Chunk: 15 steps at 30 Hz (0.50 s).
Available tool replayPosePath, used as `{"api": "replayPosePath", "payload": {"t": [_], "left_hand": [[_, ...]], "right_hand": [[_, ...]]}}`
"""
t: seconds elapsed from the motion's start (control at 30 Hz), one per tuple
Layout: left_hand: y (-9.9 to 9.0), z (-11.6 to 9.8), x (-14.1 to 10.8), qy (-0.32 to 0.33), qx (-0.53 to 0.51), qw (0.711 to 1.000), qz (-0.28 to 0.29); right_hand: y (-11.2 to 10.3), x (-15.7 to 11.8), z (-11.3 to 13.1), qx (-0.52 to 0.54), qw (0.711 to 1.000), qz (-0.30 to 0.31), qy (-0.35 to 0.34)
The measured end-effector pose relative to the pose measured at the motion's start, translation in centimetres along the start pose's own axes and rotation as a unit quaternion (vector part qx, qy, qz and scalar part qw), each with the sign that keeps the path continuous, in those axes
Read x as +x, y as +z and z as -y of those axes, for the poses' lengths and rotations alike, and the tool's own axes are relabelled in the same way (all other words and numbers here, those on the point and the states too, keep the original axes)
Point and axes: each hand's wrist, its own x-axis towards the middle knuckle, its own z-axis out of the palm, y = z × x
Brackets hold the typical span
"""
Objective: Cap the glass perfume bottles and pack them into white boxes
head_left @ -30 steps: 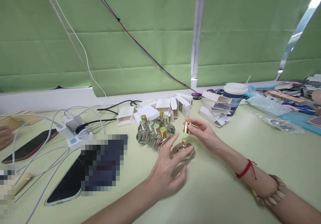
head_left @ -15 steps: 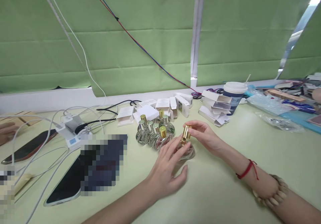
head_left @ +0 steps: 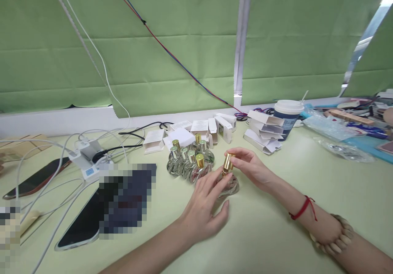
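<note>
A round glass bottle (head_left: 230,187) stands on the table with my left hand (head_left: 206,208) over its near left side, fingertips at its neck and thumb apart. Between the thumb and fingers of my right hand (head_left: 250,165) is a gold cap (head_left: 228,161), tilted at the bottle's gold neck. Whether the cap touches the neck is hard to tell. Just left of this bottle, several glass bottles (head_left: 187,168) with gold and silver caps stand in a tight group.
Behind the bottles lie white boxes (head_left: 201,127); more boxes (head_left: 264,129) are stacked by a lidded cup (head_left: 286,118). Phones (head_left: 81,221), white cables and a power strip (head_left: 89,171) are at left. Plastic bags (head_left: 331,124) lie at right. A person's hand shows at the left edge.
The gold cap in my right hand sits slightly lower, closer to the bottle's neck. The other person's hand at the left has drawn mostly out of view.
</note>
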Motion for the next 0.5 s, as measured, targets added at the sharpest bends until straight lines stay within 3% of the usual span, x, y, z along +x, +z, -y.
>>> {"api": "replayPosePath", "payload": {"t": [0.5], "left_hand": [[0.29, 0.07, -0.19, -0.005, 0.026, 1.0, -0.014]], "right_hand": [[0.1, -0.2, 0.1, 0.0, 1.0, 0.022, -0.001]]}}
